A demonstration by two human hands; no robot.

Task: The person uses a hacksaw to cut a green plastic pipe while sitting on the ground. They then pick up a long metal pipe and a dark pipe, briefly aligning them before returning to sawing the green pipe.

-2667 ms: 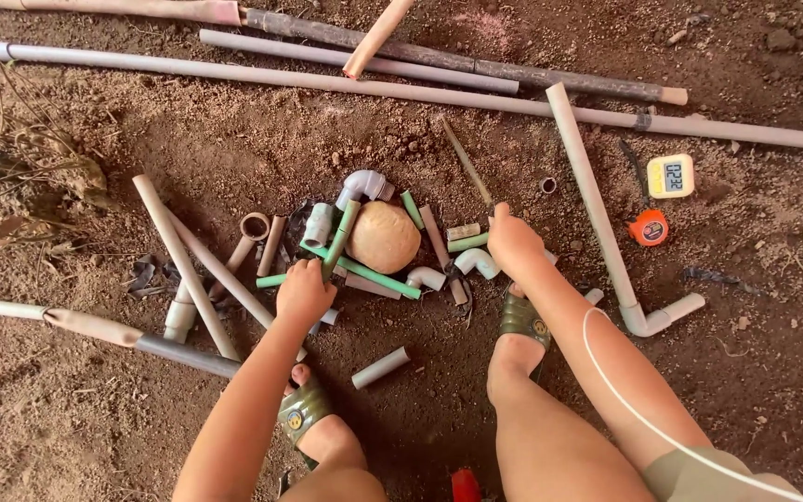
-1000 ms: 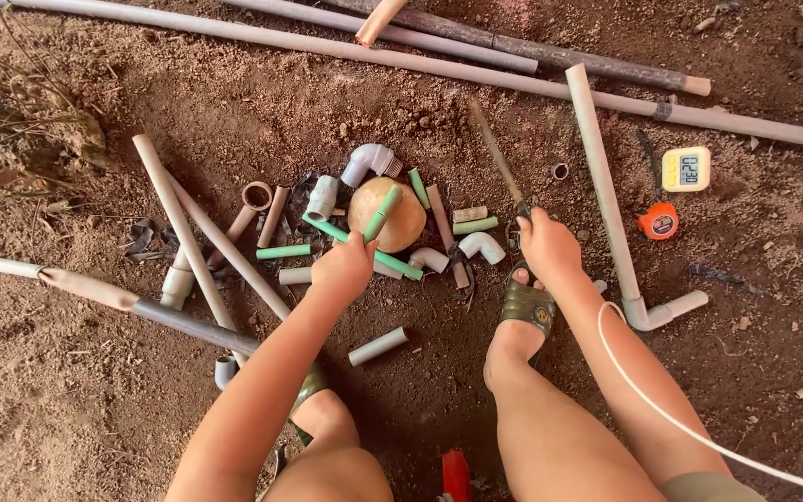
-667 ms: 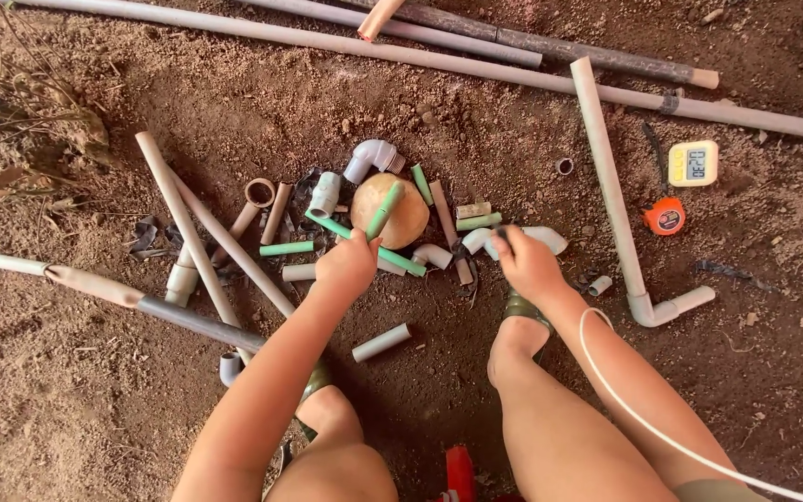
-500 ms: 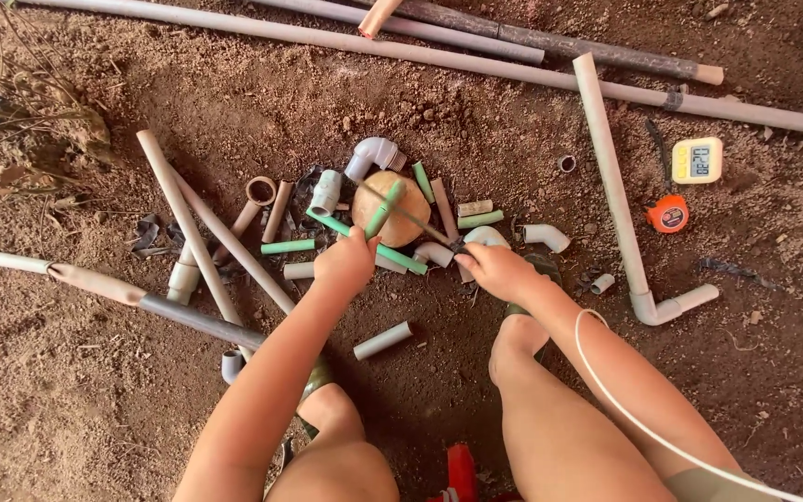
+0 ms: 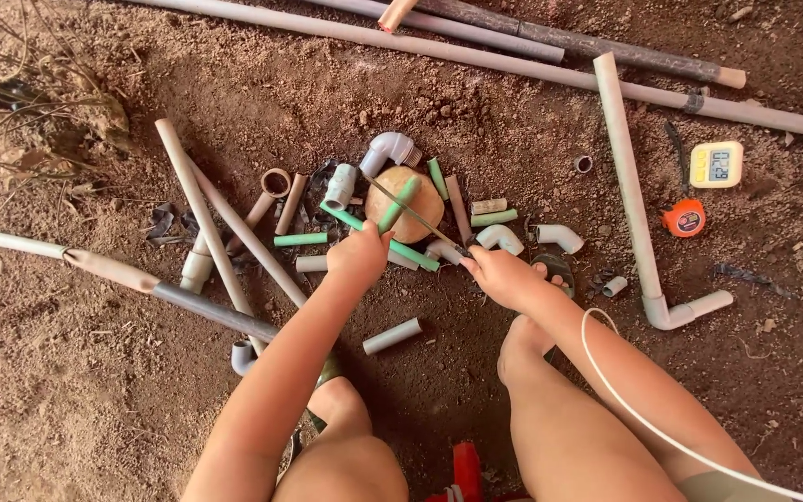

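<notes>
Green pipe (image 5: 396,206) in left grip (image 5: 361,253) | saw blade (image 5: 415,214) in right grip (image 5: 504,276) | fittings crowd round

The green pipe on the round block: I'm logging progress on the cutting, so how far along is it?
Looks done: short green offcuts lie beside the round block. In hand: the left hand steadies a green pipe across the block, and the right hand holds a thin saw blade across it. Left: the pipe looks whole, no cut is visible, and long grey pipes lie around.
</notes>
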